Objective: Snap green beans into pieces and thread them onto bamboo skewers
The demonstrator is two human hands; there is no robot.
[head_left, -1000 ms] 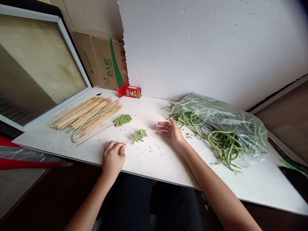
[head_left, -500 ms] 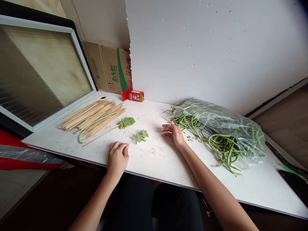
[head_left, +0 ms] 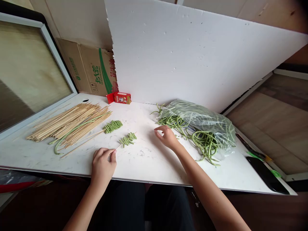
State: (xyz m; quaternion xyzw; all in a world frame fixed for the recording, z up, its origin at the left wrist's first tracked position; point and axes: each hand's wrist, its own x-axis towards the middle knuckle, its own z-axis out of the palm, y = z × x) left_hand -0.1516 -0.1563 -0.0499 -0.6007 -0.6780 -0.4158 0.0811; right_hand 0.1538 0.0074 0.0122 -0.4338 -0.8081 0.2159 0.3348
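Note:
My left hand (head_left: 104,165) is closed, with thumb and forefinger gripping the bare end of a bamboo skewer (head_left: 119,146). Short green bean pieces (head_left: 128,140) are threaded crosswise along it. Above the table to its right, my right hand (head_left: 166,136) has curved fingers with a small gap by the thumb, and nothing shows in them. It is nearest to a few tiny bean bits (head_left: 177,137), which it partly hides. A fuller skewer of beans (head_left: 113,126) lies just behind the held one.
A pile of bamboo skewers (head_left: 64,123) lies left, a long bean (head_left: 77,127) across it. Long beans spill from a clear plastic bag (head_left: 204,114) at right. A red box (head_left: 122,98) and a carton (head_left: 89,70) stand behind. A black phone (head_left: 266,173) lies far right.
The view has swung to the right. My right hand has gone from spread to curled fingers and sits slightly closer to the bean bits. My left hand keeps its grip on the skewer.

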